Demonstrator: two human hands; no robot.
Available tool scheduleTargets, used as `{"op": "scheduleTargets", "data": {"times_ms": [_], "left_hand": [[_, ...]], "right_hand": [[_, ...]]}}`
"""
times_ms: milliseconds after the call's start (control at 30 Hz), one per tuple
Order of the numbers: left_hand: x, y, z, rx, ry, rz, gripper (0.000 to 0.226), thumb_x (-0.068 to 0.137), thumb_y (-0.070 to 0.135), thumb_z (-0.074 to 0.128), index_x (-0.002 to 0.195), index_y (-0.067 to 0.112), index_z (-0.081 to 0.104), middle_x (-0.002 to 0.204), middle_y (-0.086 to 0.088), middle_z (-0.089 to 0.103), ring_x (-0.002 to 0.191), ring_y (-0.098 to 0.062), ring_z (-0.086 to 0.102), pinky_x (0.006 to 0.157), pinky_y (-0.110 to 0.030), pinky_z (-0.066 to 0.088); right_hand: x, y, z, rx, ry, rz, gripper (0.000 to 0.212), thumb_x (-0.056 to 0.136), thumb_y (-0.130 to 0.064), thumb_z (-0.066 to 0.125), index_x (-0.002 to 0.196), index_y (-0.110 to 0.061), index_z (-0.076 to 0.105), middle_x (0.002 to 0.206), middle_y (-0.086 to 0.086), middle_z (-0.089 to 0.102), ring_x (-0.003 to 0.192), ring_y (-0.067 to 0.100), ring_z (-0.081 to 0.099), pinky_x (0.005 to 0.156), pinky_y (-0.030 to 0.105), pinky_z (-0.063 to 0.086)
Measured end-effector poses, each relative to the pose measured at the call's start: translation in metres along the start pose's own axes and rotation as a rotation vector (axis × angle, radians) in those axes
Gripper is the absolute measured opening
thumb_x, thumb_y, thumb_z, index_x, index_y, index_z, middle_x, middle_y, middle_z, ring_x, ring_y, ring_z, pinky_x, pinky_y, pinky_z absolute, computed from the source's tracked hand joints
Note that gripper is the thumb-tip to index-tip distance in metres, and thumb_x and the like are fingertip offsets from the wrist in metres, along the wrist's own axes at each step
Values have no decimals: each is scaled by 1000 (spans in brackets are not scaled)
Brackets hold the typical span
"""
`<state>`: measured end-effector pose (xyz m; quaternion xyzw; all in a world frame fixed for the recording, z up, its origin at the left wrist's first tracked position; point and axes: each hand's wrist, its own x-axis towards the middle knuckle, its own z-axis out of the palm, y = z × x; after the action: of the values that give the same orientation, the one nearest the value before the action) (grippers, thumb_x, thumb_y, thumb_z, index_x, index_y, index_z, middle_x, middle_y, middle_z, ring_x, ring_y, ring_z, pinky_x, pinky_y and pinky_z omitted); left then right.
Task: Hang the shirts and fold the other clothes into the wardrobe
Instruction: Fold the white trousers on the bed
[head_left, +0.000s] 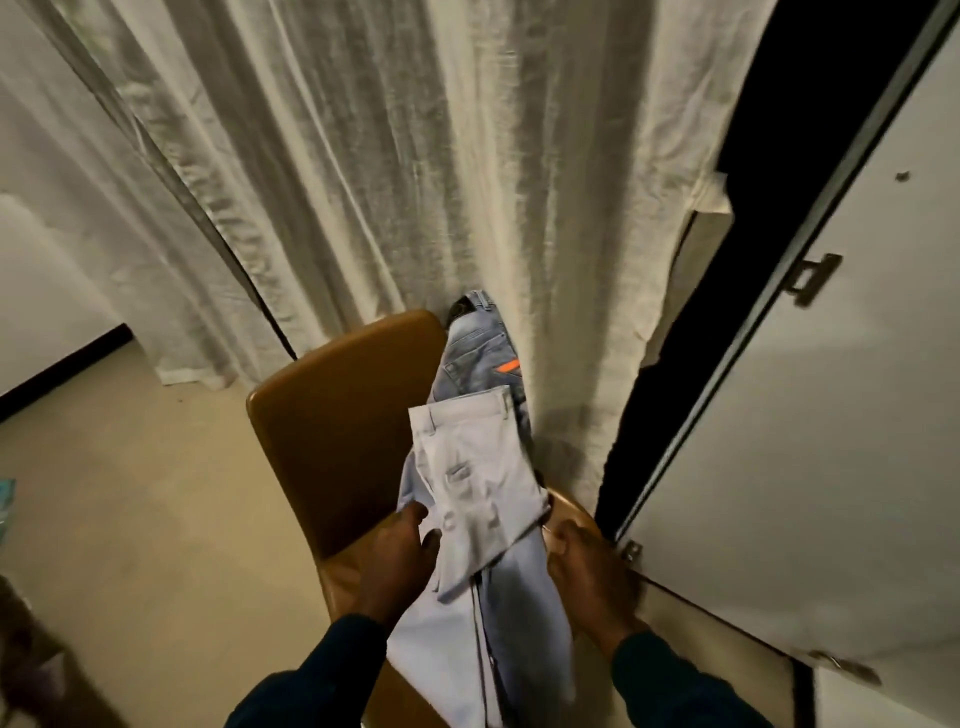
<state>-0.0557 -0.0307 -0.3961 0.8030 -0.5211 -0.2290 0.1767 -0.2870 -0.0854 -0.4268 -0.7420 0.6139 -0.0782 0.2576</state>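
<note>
A pair of pale grey cotton trousers (480, 483) is draped over the brown leather chair (343, 431), on top of a pair of faded blue denim jeans (480, 358). The trousers are held at both sides. The left hand (397, 551) is curled on the left edge of the cloth, with the thumb on top. The right hand (584, 571) is at the right edge, with its fingers tucked under the cloth, so it cannot be told how tightly the cloth is gripped.

The trousers look soft, light and floppy. They would probably sag if lifted by one corner, so the stiffer waistband near the top seems the best place to be held. The jeans look thicker and heavier.

The white wardrobe door (831, 415) is open at the right. The inside is dark, and what is kept in there cannot be seen. A long cream curtain (363, 182) hangs behind the chair.
</note>
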Motion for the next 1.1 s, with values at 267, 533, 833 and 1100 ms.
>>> {"op": "scheduleTargets", "data": {"times_ms": [267, 533, 833, 1100], "left_hand": [[103, -1, 3, -114, -43, -231, 38, 101, 27, 57, 131, 5, 50, 126, -16, 62, 110, -33, 62, 87, -36, 49], [169, 9, 7, -247, -33, -291, 43, 97, 21, 63, 133, 2, 50, 134, -18, 61, 120, -35, 60, 94, -36, 46], [159, -6, -5, -255, -54, -326, 41, 99, 28, 60, 133, 7, 49, 137, -9, 59, 118, -27, 61, 91, -31, 47], [136, -2, -7, -509, -155, -345, 52, 94, 23, 69, 137, 9, 44, 134, -10, 60, 116, -23, 62, 97, -33, 51]], "right_hand": [[163, -28, 8, 115, -178, -20, 43, 93, -26, 64, 132, -10, 53, 131, 13, 60, 120, 33, 56, 98, 39, 46], [255, -63, 23, 175, -176, 80, 78, 87, -22, 73, 149, -7, 29, 148, 19, 39, 134, 39, 39, 109, 48, 35], [284, -63, 69, 664, -266, 210, 90, 74, -18, 83, 148, -21, 32, 142, 5, 51, 129, 28, 51, 109, 52, 43], [214, -101, 47, 370, -199, 36, 21, 84, -30, 74, 82, -19, 56, 82, 6, 61, 80, 28, 59, 71, 36, 49]]}}
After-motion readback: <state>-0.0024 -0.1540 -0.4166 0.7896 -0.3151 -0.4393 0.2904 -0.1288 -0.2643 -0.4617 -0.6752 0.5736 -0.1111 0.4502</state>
